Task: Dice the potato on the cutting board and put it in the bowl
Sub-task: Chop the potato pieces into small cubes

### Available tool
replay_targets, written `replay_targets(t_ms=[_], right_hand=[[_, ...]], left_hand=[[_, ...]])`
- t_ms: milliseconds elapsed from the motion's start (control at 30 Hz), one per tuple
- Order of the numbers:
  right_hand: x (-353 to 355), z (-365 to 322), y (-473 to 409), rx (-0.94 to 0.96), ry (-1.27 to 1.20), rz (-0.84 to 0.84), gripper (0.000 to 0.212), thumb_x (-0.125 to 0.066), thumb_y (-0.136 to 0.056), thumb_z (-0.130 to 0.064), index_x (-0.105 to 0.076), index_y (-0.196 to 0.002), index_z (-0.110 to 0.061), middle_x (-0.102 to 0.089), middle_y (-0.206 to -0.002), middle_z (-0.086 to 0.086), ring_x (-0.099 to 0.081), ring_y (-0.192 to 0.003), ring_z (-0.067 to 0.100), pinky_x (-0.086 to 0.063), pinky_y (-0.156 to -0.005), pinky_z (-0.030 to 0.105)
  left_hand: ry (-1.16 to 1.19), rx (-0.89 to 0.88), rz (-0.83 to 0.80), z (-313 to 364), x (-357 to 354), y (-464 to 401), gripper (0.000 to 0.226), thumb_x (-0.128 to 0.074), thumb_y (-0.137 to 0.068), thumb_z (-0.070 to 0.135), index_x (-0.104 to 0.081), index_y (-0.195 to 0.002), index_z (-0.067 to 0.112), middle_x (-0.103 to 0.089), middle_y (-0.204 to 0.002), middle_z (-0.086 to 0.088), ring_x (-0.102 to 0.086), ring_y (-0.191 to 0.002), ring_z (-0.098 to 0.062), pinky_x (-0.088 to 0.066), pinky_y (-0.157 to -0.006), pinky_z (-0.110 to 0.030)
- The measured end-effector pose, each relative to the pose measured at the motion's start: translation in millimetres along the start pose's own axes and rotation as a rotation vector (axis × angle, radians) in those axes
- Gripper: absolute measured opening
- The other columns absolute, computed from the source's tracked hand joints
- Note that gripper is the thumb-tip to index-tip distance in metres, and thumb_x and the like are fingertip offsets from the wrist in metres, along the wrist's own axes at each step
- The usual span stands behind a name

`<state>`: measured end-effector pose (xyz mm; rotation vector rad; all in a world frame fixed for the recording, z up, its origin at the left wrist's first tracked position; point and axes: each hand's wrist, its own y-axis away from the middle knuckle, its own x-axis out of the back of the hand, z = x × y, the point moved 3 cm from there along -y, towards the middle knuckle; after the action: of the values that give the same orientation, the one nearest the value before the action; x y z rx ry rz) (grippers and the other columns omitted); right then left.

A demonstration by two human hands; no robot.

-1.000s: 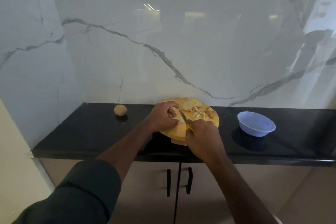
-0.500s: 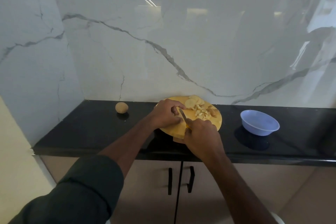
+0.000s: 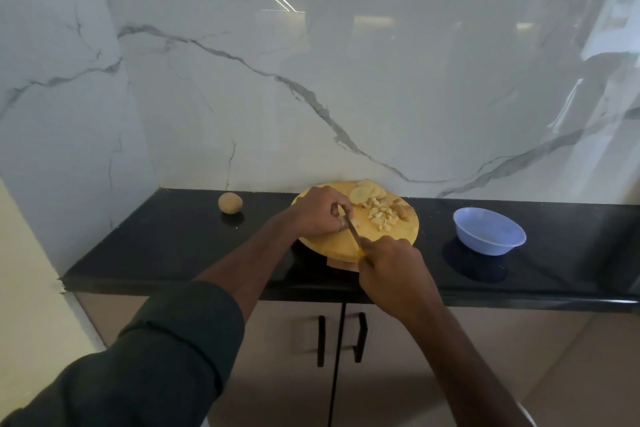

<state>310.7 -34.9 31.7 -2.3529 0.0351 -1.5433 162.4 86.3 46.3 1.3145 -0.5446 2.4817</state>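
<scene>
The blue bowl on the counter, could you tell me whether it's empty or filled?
Empty: the blue bowl shows only its bare inside.

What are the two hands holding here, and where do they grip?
The right hand grips a knife by its yellow handle. The left hand pinches a potato piece against the cutting board, at the blade.

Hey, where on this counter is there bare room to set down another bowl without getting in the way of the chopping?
Bare black counter lies left of the whole potato, and between it and the cutting board. Another patch sits between the board and the blue bowl. The board is crowded: left hand, right hand with the knife, slices and dice.
</scene>
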Motion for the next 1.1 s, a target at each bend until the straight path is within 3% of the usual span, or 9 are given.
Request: replay_targets(t_ms=[100,233,333,500,800,1100], right_hand=[[9,8,11,-0.008,-0.039,0.015,0.037,-0.049,-0.102,-0.026,-0.063,-0.136,-0.023,-0.059,-0.084,-0.007,-0.059,-0.076,0.009,-0.052,-0.066,0.022],[22,10,17,-0.024,-0.098,0.103,0.030,-0.054,-0.103,-0.026,-0.066,-0.131,-0.023,-0.054,-0.079,-0.014,-0.056,-0.073,0.006,-0.044,-0.063,0.014],[20,5,7,-0.030,-0.101,0.160,0.034,-0.054,-0.102,-0.027,-0.064,-0.135,-0.024,-0.060,-0.087,-0.008,-0.059,-0.079,0.010,-0.052,-0.068,0.023],[6,-4,-16,-0.037,-0.074,0.146,0.038,-0.052,-0.100,-0.028,-0.063,-0.136,-0.023,-0.071,-0.105,0.004,-0.066,-0.088,0.021,-0.060,-0.077,0.039],[-7,-10,-27,-0.028,-0.011,0.096,0.040,-0.048,-0.098,-0.030,-0.063,-0.135,-0.024,-0.068,-0.097,0.004,-0.063,-0.084,0.023,-0.060,-0.071,0.039],[-7,-13,-28,-0.015,0.014,0.089,0.039,-0.046,-0.098,-0.030,-0.066,-0.129,-0.020,-0.066,-0.093,0.004,-0.062,-0.080,0.023,-0.059,-0.070,0.040]], left_hand=[[0.064,0.008,0.039,-4,-1,3,0.022,-0.078,-0.078,0.011,-0.077,-0.094,0.028,-0.071,-0.087,-0.009,-0.061,-0.074,-0.010,-0.055,-0.075,-0.035],[0.134,0.028,0.094,-6,3,9,0.042,-0.086,-0.075,0.016,-0.073,-0.115,0.022,-0.070,-0.088,0.000,-0.062,-0.075,-0.006,-0.055,-0.077,-0.026],[0.141,0.037,0.138,-7,6,15,0.050,-0.088,-0.072,0.018,-0.071,-0.118,0.018,-0.071,-0.087,0.002,-0.064,-0.075,-0.007,-0.057,-0.078,-0.027],[0.179,0.096,0.199,-15,5,19,0.043,-0.088,-0.072,0.020,-0.074,-0.112,0.018,-0.072,-0.086,0.006,-0.065,-0.075,-0.004,-0.059,-0.081,-0.029],[0.167,0.058,0.220,-12,5,17,0.027,-0.085,-0.071,0.013,-0.075,-0.094,0.024,-0.072,-0.075,0.003,-0.063,-0.063,-0.001,-0.061,-0.075,-0.033],[0.145,0.053,0.201,-11,6,15,0.030,-0.084,-0.074,0.010,-0.076,-0.102,0.017,-0.074,-0.075,0.000,-0.069,-0.070,-0.010,-0.061,-0.077,-0.034]])
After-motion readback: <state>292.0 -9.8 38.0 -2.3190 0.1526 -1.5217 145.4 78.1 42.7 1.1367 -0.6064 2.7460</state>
